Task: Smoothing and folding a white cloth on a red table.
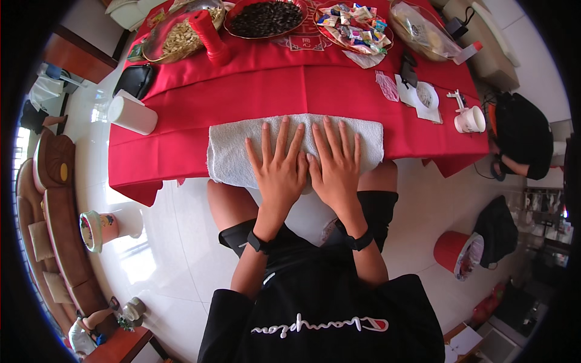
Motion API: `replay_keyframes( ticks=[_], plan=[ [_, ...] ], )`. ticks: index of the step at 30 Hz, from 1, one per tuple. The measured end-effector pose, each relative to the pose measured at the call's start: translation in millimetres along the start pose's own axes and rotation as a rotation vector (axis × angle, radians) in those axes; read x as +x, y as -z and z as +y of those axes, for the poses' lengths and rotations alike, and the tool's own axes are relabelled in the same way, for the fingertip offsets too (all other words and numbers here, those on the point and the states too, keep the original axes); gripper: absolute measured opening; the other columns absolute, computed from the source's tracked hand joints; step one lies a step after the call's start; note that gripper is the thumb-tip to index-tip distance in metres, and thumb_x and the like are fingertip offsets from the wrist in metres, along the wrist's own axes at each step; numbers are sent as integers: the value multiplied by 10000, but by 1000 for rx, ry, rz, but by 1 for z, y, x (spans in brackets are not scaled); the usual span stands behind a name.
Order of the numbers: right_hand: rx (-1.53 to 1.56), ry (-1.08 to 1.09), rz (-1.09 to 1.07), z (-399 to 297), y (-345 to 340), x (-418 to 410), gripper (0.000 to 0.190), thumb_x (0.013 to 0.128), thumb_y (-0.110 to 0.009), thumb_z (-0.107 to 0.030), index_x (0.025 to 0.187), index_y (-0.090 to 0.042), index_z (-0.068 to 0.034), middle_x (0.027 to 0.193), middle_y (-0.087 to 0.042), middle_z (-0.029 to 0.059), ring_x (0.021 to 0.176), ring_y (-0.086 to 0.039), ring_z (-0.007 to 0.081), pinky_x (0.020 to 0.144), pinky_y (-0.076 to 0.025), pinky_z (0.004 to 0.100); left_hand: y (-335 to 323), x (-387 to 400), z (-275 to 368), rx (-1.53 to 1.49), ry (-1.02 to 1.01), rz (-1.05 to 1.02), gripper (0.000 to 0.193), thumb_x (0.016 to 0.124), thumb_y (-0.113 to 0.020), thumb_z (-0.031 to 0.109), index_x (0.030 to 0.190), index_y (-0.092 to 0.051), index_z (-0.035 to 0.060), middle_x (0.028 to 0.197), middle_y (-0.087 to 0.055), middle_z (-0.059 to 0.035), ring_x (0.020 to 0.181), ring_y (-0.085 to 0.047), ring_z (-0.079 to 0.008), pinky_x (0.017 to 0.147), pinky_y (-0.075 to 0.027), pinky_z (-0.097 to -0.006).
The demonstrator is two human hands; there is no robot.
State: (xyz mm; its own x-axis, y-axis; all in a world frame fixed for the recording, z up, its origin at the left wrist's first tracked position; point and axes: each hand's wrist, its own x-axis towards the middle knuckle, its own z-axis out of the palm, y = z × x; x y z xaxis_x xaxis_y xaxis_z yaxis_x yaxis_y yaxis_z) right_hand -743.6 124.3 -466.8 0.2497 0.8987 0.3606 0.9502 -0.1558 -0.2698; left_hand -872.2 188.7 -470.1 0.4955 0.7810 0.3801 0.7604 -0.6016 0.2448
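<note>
A folded light grey towel [231, 154] lies along the near edge of a table covered with a red tablecloth [272, 86], its front part hanging over the edge. My left hand [281, 170] rests palm down on the towel's middle, fingers spread and pointing away from me. Beside it my right hand [337, 168] lies flat in the same way, with the two thumbs close together. Neither hand grips anything. Dark bands are around both wrists.
Peanuts [184, 38], dark seeds [265, 18] and wrapped sweets [354, 27] fill dishes at the table's far side. A white tissue roll [132, 115] lies left; a paper cup [470, 120] is right. Bins [454, 254] stand on the floor. Other people are partly visible at both sides.
</note>
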Motion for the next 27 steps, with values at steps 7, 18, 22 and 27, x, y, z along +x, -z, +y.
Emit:
replay_keyframes(
  ticks=[7,18,22,27],
  plan=[
    [-17,6,51,10,-12,35,560,1032,-533,-362,1549,-534,-145,1660,-425,89,1538,-365,356,1273,-197,584,-9,36,-7,21,25,14,519,1016,-517,314,1532,-572,291,1646,-463,-15,1543,-368,-359,1260,-142,-642],
    [15,-19,-4,-3,-1,0,578,1027,-541,-328,1572,-502,-140,1670,-406,100,1555,-337,357,1285,-170,584,-4,1,-3,16,21,20,528,1004,-511,301,1526,-583,261,1638,-472,-35,1551,-349,-359,1276,-87,-612],
    [5,-24,10,-4,-1,5,575,1026,-543,-327,1569,-506,-141,1668,-410,97,1552,-343,353,1282,-172,588,-6,5,-1,18,29,14,527,1015,-503,321,1535,-571,267,1651,-456,-31,1562,-329,-351,1270,-66,-634],
    [6,-6,60,4,-16,41,553,1025,-547,-339,1539,-541,-134,1657,-426,83,1533,-370,351,1273,-192,586,-7,40,-9,57,33,-3,527,1023,-487,312,1543,-558,271,1650,-456,-14,1556,-338,-362,1264,-99,-635]
  ],
)
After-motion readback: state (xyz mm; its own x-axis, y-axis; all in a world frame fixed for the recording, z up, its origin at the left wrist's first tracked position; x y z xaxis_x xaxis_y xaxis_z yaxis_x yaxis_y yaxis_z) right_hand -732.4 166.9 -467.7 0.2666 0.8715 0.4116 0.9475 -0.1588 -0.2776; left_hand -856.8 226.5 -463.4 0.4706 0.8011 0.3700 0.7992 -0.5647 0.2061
